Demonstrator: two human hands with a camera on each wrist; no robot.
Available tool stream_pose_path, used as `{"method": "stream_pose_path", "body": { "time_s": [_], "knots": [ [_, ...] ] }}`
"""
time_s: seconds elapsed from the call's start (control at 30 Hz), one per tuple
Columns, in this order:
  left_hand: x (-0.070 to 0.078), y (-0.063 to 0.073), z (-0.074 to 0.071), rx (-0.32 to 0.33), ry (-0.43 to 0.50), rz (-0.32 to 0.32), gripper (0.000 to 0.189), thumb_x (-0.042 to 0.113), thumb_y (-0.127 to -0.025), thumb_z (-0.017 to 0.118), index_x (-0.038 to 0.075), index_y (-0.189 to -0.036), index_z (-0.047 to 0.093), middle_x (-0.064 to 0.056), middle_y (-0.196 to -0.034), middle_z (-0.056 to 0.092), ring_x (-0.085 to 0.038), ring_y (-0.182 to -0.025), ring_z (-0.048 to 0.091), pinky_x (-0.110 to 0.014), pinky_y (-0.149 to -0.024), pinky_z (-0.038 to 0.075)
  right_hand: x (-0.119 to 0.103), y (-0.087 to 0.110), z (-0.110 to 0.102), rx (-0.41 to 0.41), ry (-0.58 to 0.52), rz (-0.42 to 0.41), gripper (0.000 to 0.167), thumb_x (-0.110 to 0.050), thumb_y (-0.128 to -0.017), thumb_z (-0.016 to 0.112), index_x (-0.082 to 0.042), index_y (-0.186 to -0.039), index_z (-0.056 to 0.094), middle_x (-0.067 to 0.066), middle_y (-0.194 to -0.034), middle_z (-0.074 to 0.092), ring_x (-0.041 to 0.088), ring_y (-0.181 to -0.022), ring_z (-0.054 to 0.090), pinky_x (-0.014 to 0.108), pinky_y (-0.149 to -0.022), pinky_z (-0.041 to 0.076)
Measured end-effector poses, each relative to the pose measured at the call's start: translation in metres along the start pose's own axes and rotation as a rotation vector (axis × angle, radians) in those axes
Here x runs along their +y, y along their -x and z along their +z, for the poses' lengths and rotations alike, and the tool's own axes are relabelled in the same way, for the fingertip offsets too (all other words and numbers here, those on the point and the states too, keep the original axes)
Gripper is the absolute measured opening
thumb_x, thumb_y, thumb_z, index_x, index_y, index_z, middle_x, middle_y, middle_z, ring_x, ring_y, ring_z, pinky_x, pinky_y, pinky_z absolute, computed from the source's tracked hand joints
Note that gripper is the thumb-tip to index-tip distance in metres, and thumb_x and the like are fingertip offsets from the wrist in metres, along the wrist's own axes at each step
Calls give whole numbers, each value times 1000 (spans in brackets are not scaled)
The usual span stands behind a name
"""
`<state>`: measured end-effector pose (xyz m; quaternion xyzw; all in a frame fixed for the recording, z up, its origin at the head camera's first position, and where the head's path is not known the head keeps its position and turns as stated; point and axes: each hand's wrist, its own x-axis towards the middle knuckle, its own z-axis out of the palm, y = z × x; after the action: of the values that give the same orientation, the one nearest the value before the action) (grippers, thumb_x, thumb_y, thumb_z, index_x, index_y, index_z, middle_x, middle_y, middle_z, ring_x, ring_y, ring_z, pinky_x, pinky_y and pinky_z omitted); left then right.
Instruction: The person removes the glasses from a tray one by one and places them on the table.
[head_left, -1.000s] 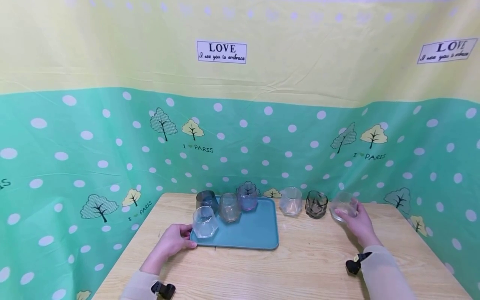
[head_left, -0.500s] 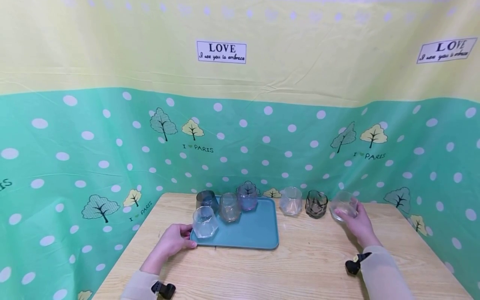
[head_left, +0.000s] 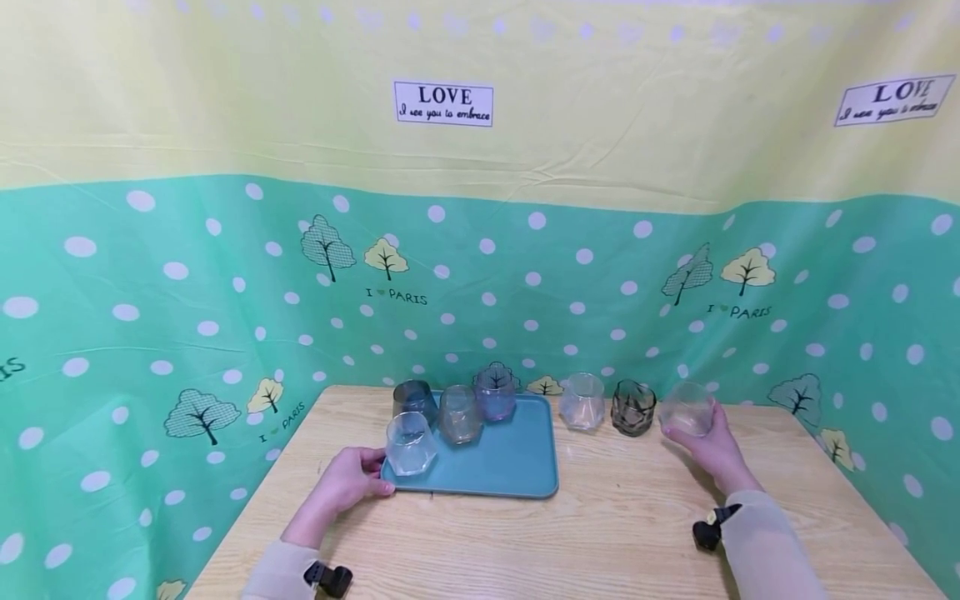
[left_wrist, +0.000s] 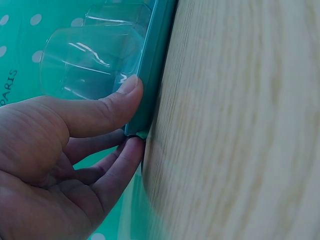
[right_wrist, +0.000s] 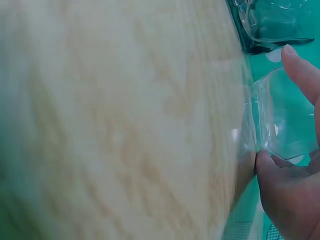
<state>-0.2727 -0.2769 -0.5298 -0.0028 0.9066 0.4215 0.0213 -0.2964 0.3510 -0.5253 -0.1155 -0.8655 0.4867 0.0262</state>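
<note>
In the head view my left hand (head_left: 348, 482) pinches the near left corner of a blue-green tray (head_left: 501, 468). The left wrist view shows the thumb over the tray's rim and the fingertips at its edge, with a clear glass (left_wrist: 95, 57) beside the thumb. That faceted glass stands on the tray with a dark glass (head_left: 414, 400), a brownish glass (head_left: 460, 417) and a purplish glass (head_left: 495, 398) behind it. On the right, my right hand (head_left: 716, 450) holds another clear glass (head_left: 686, 404), thumb and fingers around its lower part.
Left of the held glass, a smoky dark glass (head_left: 633, 410) and a clear faceted glass (head_left: 582, 404) stand in a row at the table's back. The wooden table (head_left: 600, 533) ends at a green dotted curtain (head_left: 525, 308) behind and at both sides.
My right thumb has shifted slightly lower on the clear glass. The left hand, the tray and the other glasses stay put.
</note>
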Motion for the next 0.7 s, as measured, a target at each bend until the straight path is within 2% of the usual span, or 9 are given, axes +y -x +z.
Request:
{"method": "stream_pose_path", "body": {
  "time_s": [0.13,0.37,0.43,0.5,0.6,0.63,0.67,0.7],
  "knots": [
    [0,0,-1,1,4,-1,69,5,-72,97,-5,-135,70,-11,-115,77,-27,-107,71,-53,-101,56,0,2,-2,-18,-111,25,129,-47,-100,75,-14,-163,-33,34,-170,-19,60,-155,-5,71,-125,7],
    [0,1,0,-4,8,-21,72,5,-70,98,-6,-135,68,-14,-118,76,-29,-109,71,-54,-103,55,3,19,-5,-38,-594,166,122,-47,-105,66,-31,-156,-44,13,-171,-35,39,-160,-19,54,-129,-7],
    [0,0,1,-3,9,-23,73,5,-69,98,-5,-135,69,-15,-118,76,-29,-109,71,-54,-103,55,3,27,-5,-36,-702,206,119,-45,-106,65,-34,-156,-43,7,-170,-37,32,-160,-20,47,-130,-7],
    [0,-1,1,-3,7,-15,72,5,-69,98,-5,-135,69,-15,-118,76,-29,-108,71,-54,-103,55,2,34,-5,-30,-765,223,116,-42,-107,64,-35,-157,-41,4,-170,-37,26,-160,-19,40,-130,-4],
    [0,-2,0,-2,15,-8,72,5,-70,98,-5,-135,69,-15,-119,76,-30,-110,70,-55,-104,54,-1,40,-5,-6,-873,237,111,-38,-108,63,-38,-161,-34,-2,-172,-33,14,-160,-18,30,-130,3],
    [0,-2,0,-3,15,-3,73,5,-69,98,-6,-135,68,-16,-118,76,-31,-110,71,-56,-104,54,-3,41,-4,13,-921,250,108,-38,-108,63,-39,-163,-30,-4,-174,-29,11,-160,-14,28,-130,7],
    [0,-2,0,-2,22,-6,73,5,-69,98,-5,-135,69,-15,-118,76,-31,-110,70,-56,-104,54,-4,43,-4,35,-924,256,103,-37,-109,61,-37,-165,-26,-5,-176,-22,10,-161,-9,26,-129,12],
    [-1,-2,0,-3,22,-4,74,5,-69,98,-6,-135,68,-15,-118,76,-31,-109,70,-56,-104,54,-6,44,-3,74,-988,283,94,-35,-109,61,-39,-170,-10,0,-179,-8,11,-162,1,24,-128,19]
  ]
}}
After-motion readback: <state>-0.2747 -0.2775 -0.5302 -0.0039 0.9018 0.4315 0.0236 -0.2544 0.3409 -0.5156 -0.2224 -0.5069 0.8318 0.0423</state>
